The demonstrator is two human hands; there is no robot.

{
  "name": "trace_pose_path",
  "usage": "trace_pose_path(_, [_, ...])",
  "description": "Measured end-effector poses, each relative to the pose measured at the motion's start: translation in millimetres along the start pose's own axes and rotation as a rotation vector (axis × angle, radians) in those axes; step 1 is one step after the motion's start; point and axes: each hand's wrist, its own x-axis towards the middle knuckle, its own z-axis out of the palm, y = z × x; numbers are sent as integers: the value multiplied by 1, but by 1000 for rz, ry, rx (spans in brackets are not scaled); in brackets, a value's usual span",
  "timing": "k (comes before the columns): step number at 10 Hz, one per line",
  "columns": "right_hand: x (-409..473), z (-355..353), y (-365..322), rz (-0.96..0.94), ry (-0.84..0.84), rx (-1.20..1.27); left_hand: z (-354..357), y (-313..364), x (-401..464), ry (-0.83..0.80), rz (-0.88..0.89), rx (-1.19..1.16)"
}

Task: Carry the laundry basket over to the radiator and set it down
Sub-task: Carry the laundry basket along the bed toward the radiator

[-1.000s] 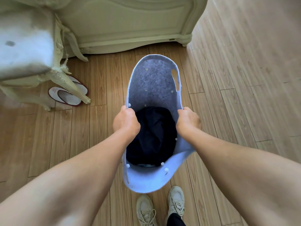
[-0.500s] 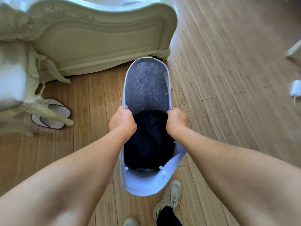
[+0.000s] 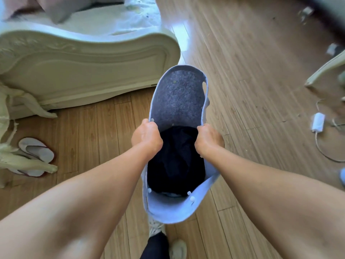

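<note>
A grey felt laundry basket [image 3: 179, 98] hangs above the wooden floor in the middle of the view, squeezed into a long narrow oval. Dark clothing [image 3: 175, 161] lies in its bottom. My left hand [image 3: 146, 137] grips the basket's left rim and my right hand [image 3: 209, 139] grips the right rim, both closed tight on the felt. A cut-out handle slot shows in the far right wall. No radiator is in sight.
A cream carved bed footboard [image 3: 84, 71] fills the upper left. White slippers [image 3: 35, 152] lie on the floor at left. A white charger with cable [image 3: 317, 124] lies at right, near a cream furniture edge [image 3: 324, 73]. My shoes [image 3: 177, 247] show below the basket.
The view has swung up and to the right: the bed top and the right-side floor with the charger have come into sight. Both hands keep the same grip on the basket.
</note>
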Motion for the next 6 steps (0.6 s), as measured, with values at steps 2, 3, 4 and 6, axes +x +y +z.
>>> trace_pose_path(2, [76,-49,3,-23,31,-158,-22,70,71,12,149,51])
trace_pose_path(3, [114,-68,1,-2,33,-157,-27,100,109,4,106,-23])
trace_pose_path(4, [153,-79,4,71,30,-25,-25,130,140,0,-7,-115])
trace_pose_path(6, [225,-100,22,49,73,8,-28,184,193,31,123,104])
